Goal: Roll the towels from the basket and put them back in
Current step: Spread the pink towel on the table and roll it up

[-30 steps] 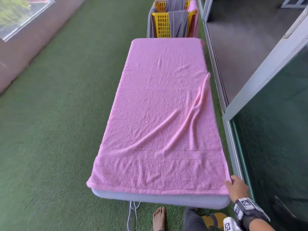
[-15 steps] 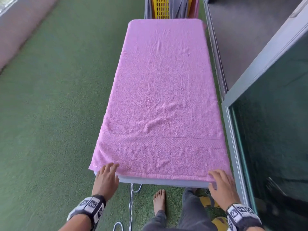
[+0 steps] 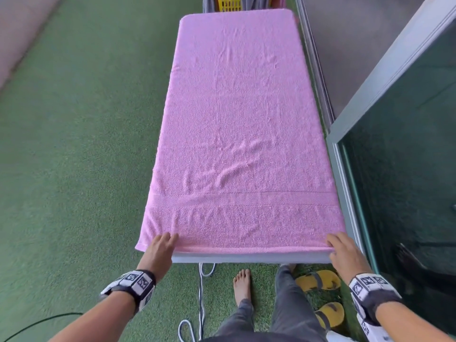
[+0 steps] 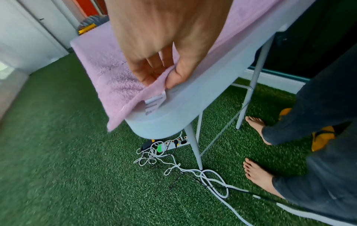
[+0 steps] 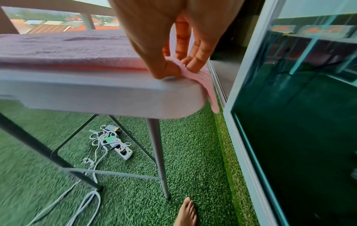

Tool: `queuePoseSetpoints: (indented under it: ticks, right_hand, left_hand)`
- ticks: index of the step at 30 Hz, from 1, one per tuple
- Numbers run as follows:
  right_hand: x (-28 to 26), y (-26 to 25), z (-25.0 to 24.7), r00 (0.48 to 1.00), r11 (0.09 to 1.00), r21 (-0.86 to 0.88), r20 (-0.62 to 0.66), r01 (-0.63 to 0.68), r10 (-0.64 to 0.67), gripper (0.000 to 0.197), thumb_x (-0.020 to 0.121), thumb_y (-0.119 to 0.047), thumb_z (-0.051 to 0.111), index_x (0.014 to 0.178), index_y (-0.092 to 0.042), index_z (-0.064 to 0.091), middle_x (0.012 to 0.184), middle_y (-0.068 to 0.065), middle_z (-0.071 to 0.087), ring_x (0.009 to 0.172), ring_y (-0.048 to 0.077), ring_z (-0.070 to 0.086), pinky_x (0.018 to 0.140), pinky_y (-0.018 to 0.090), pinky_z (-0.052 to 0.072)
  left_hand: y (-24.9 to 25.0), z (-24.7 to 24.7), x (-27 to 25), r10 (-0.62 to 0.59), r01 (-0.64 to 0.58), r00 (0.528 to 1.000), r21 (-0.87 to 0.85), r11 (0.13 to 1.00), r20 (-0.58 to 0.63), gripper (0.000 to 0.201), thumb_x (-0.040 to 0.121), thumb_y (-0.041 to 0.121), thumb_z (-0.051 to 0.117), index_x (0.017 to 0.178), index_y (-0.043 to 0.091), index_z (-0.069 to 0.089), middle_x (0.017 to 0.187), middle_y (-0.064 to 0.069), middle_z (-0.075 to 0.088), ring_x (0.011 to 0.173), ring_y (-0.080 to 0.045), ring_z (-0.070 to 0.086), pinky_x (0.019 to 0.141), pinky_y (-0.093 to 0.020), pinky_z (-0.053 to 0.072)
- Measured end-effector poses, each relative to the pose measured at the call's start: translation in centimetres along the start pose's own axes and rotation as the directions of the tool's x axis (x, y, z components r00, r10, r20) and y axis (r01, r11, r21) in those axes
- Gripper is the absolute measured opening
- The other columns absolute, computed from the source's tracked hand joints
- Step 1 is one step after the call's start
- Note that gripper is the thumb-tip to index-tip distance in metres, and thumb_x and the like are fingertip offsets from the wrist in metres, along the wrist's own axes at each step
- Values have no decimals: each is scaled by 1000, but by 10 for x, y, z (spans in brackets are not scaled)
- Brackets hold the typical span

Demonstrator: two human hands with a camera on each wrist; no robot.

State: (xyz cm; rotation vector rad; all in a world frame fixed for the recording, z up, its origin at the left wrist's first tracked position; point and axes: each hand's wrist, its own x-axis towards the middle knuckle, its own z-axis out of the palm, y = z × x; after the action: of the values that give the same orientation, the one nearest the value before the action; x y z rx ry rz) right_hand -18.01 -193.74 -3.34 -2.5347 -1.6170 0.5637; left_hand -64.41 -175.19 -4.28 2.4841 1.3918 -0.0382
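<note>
A pink towel (image 3: 237, 124) lies spread flat over the whole white folding table (image 3: 246, 258), with small wrinkles near its middle. My left hand (image 3: 161, 245) pinches the towel's near left corner (image 4: 154, 82) between thumb and fingers. My right hand (image 3: 341, 245) pinches the near right corner (image 5: 185, 68) the same way, and that corner droops over the table's edge. The yellow basket (image 3: 227, 0), with grey towels hung over its rim, stands just beyond the table's far end.
Green artificial turf (image 3: 74, 169) covers the floor. A glass sliding door and its frame (image 3: 394, 119) run close along the table's right side. A power strip and tangled cables (image 4: 166, 146) lie under the table. Yellow sandals (image 3: 318, 280) sit by my bare feet.
The large diagonal fold on the towel has been pulled out and the towel now lies nearly flat. My left hand has come in and taken the near left corner.
</note>
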Motion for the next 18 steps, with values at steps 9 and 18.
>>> queuePoseSetpoints:
  ticks: [9,18]
  right_hand:
    - [-20,6,-1,974,970,193,-138,-150,178,17,79,-1,67,79,-17,70,79,-2,64,79,20,51,74,35,43]
    - [-10,5,-4,963,973,-36,-159,-228,220,8,85,-17,59,89,-21,64,94,5,63,89,26,49,91,43,29]
  left_hand:
    - [-2,-10,-23,-150,132,971,-106,986,-186,29,67,-22,65,82,2,70,75,-11,68,63,-25,58,57,-36,48]
    - [2,-11,-18,-359,359,932,2,933,-48,9,91,23,51,99,19,54,90,0,54,85,-20,49,86,-43,35]
